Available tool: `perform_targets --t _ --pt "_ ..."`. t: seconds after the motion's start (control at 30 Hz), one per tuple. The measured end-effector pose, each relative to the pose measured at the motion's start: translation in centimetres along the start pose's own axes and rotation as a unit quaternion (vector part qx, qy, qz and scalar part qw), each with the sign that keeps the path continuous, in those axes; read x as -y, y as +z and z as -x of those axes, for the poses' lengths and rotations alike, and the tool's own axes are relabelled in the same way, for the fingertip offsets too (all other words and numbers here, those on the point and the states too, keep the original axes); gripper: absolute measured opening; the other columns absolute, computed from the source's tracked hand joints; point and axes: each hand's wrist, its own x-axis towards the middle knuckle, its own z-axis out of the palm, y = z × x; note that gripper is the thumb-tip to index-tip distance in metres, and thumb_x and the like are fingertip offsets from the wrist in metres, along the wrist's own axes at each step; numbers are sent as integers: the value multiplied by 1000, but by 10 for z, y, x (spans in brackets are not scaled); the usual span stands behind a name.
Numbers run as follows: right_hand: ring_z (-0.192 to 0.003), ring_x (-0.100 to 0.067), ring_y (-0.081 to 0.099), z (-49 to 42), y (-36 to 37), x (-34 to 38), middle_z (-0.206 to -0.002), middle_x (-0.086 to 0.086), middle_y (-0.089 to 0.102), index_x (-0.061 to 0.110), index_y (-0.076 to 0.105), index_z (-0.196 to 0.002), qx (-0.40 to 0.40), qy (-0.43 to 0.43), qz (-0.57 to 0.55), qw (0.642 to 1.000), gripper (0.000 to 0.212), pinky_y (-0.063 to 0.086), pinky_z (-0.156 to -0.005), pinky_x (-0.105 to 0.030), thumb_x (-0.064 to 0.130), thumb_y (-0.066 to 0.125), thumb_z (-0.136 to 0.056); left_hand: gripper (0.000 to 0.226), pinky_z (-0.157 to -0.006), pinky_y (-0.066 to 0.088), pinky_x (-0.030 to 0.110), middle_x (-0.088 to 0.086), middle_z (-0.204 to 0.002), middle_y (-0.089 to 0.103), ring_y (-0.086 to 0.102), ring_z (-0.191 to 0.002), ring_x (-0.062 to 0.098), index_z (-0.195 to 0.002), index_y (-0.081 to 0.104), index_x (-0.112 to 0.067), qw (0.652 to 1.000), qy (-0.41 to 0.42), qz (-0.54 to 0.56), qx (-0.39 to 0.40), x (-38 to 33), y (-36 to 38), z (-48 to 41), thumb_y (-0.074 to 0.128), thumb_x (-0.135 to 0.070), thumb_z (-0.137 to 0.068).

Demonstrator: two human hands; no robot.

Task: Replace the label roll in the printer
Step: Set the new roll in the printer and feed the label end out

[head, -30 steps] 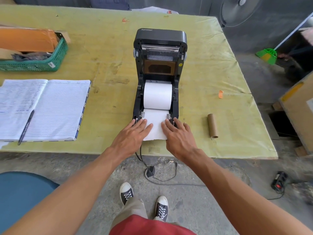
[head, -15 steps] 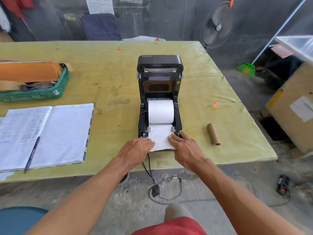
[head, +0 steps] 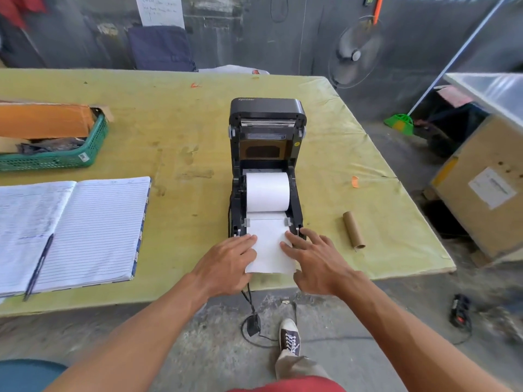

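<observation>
A black label printer [head: 267,114] stands on the yellow-green table [head: 181,131] with its lid raised. A white label roll [head: 267,190] sits in its bay, and the paper strip [head: 268,247] runs out under two grey guides onto the table. My left hand [head: 226,263] lies flat with straight fingers on the strip's left edge. My right hand [head: 314,258] rests with spread fingers on the strip's right edge and the printer's front corner. An empty cardboard core [head: 353,230] lies to the right of the printer.
An open lined notebook [head: 85,230] with a pen [head: 38,268] lies at the left. A green basket [head: 56,159] holding cardboard stands behind it. The printer's cable and adapter [head: 253,325] hang off the table's front edge. A fan [head: 355,53] and a large box [head: 486,188] stand at the right.
The camera has tilted up and pulled back. Both hands stay on the strip's edges; more paper shows past the printer's front than a second ago.
</observation>
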Motion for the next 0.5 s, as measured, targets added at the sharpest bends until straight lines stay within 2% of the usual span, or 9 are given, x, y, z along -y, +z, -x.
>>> perform_targets --t 0.07,0.17,0.23,0.3,0.37,0.4,0.43,0.47,0.5 --pt "-153 -29 12 1 -10 -5 -167 3 20 26 34 -155 25 2 -43 999 78 24 -116 -57 21 52 -79 39 -100 52 45 23 -124 67 64 -119 34 -96 75 -10 999 -10 19 26 -1 -3 1 57 -25 -65" --pt "-146 -25 27 -5 -27 -16 -148 0 52 25 49 -143 36 17 -116 993 71 33 -108 -50 13 46 -73 54 -101 48 43 17 -126 67 59 -126 32 -114 74 -15 998 -31 46 26 -3 -10 -3 57 -28 -65" --pt "-136 -26 38 -11 -32 -18 -135 -3 61 24 58 -135 19 23 -155 987 66 38 -102 -47 15 38 -73 60 -104 46 42 12 -133 63 51 -134 27 -125 69 -19 995 -54 79 41 -3 -17 -4 47 -35 -72" --pt "-127 -27 48 -18 -34 -18 -130 0 66 25 64 -129 -2 36 -181 983 54 42 -100 -48 17 38 -82 58 -101 49 40 6 -132 65 47 -137 20 -123 70 -21 991 -73 106 44 -2 -18 -7 36 -41 -81" --pt "-123 -26 54 -25 -35 -17 -127 6 69 28 64 -128 -22 47 -181 982 40 43 -101 -49 26 46 -91 49 -81 56 34 1 -105 77 62 -120 12 -89 74 -20 985 -103 137 13 -2 -15 -14 31 -44 -93" --pt "-120 -25 56 -29 -34 -16 -125 7 70 29 64 -128 -26 49 -166 985 35 42 -102 -49 33 52 -95 47 -69 56 32 2 -87 78 70 -98 11 -75 69 -18 983 -118 144 -10 -1 -14 -17 35 -42 -97" --pt "-118 -24 57 -33 -33 -14 -122 7 72 28 65 -127 -29 52 -141 988 34 40 -104 -49 39 58 -95 40 -62 54 31 2 -76 75 70 -79 13 -73 69 -19 982 -126 133 -32 1 -13 -21 44 -38 -98" --pt "-116 -24 58 -36 -31 -11 -118 4 73 26 67 -125 -39 53 -110 992 34 37 -105 -49 40 63 -94 28 -61 56 33 2 -77 75 68 -72 16 -82 74 -18 986 -122 106 -45 2 -12 -26 55 -31 -96" --pt "-115 -25 58 -40 -27 -8 -114 1 74 24 70 -122 -50 53 -78 994 32 34 -107 -50 37 67 -93 17 -61 57 34 2 -82 75 68 -73 19 -91 77 -16 990 -108 77 -44 3 -12 -31 62 -24 -94"
